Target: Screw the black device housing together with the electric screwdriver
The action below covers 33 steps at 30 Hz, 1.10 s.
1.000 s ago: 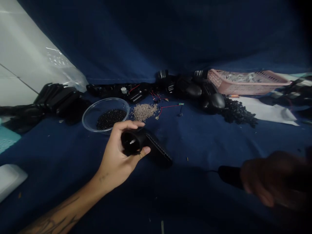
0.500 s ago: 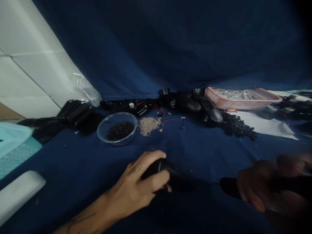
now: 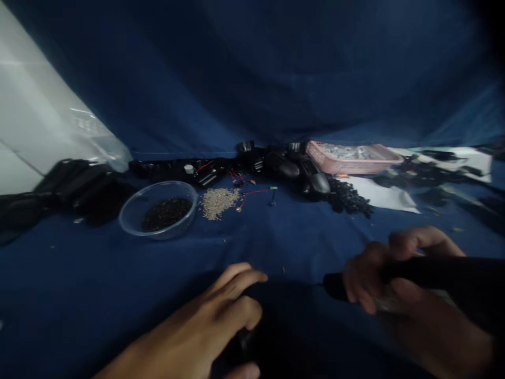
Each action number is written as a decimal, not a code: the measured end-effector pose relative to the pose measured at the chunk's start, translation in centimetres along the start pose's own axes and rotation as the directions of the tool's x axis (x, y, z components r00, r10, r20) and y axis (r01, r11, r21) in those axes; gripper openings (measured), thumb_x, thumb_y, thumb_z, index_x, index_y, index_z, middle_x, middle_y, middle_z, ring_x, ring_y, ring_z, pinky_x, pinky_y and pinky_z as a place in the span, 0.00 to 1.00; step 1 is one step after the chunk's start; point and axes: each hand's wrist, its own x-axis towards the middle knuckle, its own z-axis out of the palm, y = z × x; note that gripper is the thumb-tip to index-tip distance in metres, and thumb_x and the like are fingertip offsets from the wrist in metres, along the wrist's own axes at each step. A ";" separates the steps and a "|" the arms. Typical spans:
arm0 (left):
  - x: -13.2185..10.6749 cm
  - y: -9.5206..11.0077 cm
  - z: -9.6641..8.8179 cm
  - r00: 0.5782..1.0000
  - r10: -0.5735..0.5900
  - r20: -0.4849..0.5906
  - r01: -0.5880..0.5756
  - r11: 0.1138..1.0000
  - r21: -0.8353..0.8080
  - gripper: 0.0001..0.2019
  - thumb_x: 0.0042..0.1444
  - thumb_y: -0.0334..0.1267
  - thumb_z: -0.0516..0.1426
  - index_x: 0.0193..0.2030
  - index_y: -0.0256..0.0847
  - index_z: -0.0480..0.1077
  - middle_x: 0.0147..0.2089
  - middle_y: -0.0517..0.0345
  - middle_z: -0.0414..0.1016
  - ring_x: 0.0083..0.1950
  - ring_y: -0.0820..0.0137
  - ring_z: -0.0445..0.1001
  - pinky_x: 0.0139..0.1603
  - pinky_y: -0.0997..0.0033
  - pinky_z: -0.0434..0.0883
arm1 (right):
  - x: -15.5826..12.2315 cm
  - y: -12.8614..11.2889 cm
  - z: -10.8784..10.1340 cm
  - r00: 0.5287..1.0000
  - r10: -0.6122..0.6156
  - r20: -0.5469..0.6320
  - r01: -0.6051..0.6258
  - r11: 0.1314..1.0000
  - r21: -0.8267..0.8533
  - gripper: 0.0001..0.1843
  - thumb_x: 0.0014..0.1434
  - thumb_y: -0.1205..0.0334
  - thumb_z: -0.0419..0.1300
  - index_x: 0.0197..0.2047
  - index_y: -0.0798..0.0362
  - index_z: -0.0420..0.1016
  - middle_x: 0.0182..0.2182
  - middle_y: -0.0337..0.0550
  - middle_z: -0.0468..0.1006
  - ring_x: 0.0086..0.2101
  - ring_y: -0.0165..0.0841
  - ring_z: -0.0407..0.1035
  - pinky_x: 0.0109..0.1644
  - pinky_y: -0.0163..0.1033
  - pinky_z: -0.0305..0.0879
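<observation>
My left hand (image 3: 224,310) sits low at the bottom of the view, its fingers curled around a black plastic housing (image 3: 240,348). Most of that housing is lost in shadow, so its shape is hard to make out. To the right, my right hand (image 3: 398,279) grips a thick black cylindrical tool (image 3: 437,271). The tool's narrow end points left toward the housing, with a dark gap of blue cloth between them. A thin line leaves that narrow end, too dim to identify.
A clear glass bowl (image 3: 158,209) of black granules stands on the blue cloth (image 3: 252,247), next to a beige pile of tiny parts (image 3: 220,203) and red wires (image 3: 252,195). Behind lie black plastic parts (image 3: 280,166), a pink basket (image 3: 351,159), and white paper (image 3: 379,195).
My left hand has dropped lower with the housing, now mostly in shadow. My right hand and tool have come further into view. The table items have shifted left in the picture.
</observation>
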 end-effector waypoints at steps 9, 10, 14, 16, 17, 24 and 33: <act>0.3 -1.5 1.9 0.979 0.178 -0.097 -0.148 0.954 0.259 0.31 0.60 0.30 0.59 0.70 0.43 0.60 0.67 0.50 0.70 0.68 0.56 0.68 0.64 0.60 0.75 | 0.4 0.0 -0.3 0.998 0.004 0.058 -0.003 1.000 -0.008 0.17 0.60 0.60 0.66 0.40 0.48 0.58 0.22 0.32 0.68 0.18 0.30 0.65 0.26 0.40 0.68; 0.3 -1.1 1.9 0.975 0.206 -0.084 -0.173 0.939 0.298 0.30 0.60 0.28 0.58 0.70 0.44 0.62 0.67 0.52 0.69 0.68 0.56 0.68 0.65 0.60 0.74 | 0.4 -0.1 -0.3 0.998 0.005 0.058 -0.005 1.000 -0.007 0.17 0.60 0.60 0.66 0.39 0.48 0.58 0.23 0.32 0.68 0.18 0.30 0.65 0.26 0.41 0.68; 0.1 0.0 1.5 0.983 0.182 0.009 -0.177 0.947 0.268 0.31 0.57 0.28 0.61 0.66 0.55 0.68 0.70 0.58 0.66 0.68 0.53 0.68 0.62 0.59 0.77 | 0.3 -0.2 -0.4 0.998 0.016 0.057 -0.017 1.000 0.018 0.20 0.58 0.58 0.69 0.39 0.48 0.58 0.24 0.32 0.68 0.18 0.29 0.64 0.24 0.40 0.66; 0.2 0.0 1.4 0.981 0.191 0.027 -0.193 0.962 0.195 0.26 0.56 0.31 0.62 0.61 0.57 0.71 0.71 0.59 0.63 0.68 0.52 0.68 0.58 0.57 0.80 | 0.4 -0.3 -0.5 0.997 0.015 0.073 -0.018 0.999 0.037 0.19 0.59 0.59 0.69 0.40 0.48 0.58 0.24 0.32 0.68 0.18 0.30 0.65 0.24 0.40 0.66; 0.4 -0.2 1.5 0.976 0.219 0.020 -0.219 0.963 0.158 0.23 0.57 0.31 0.62 0.58 0.56 0.73 0.71 0.58 0.63 0.67 0.52 0.68 0.57 0.58 0.81 | 0.4 -0.4 -0.5 0.996 0.015 0.085 -0.019 0.999 0.046 0.19 0.59 0.60 0.69 0.40 0.48 0.58 0.24 0.32 0.68 0.18 0.30 0.65 0.24 0.41 0.67; 0.5 -1.1 2.6 0.979 0.191 -0.072 -0.190 0.982 0.021 0.25 0.60 0.29 0.60 0.61 0.59 0.71 0.70 0.62 0.66 0.65 0.57 0.71 0.59 0.59 0.79 | 0.4 -1.4 -0.6 0.970 0.199 0.138 -0.224 0.954 0.198 0.17 0.60 0.56 0.64 0.42 0.45 0.58 0.22 0.33 0.65 0.16 0.30 0.60 0.22 0.38 0.62; 0.3 -0.7 3.0 0.991 0.121 -0.060 -0.124 0.991 -0.047 0.25 0.60 0.26 0.61 0.60 0.57 0.73 0.70 0.60 0.66 0.65 0.59 0.72 0.59 0.63 0.79 | 0.2 -1.8 -0.9 0.917 0.342 0.205 -0.391 0.873 0.290 0.18 0.56 0.53 0.64 0.42 0.45 0.57 0.22 0.33 0.65 0.16 0.29 0.60 0.20 0.36 0.62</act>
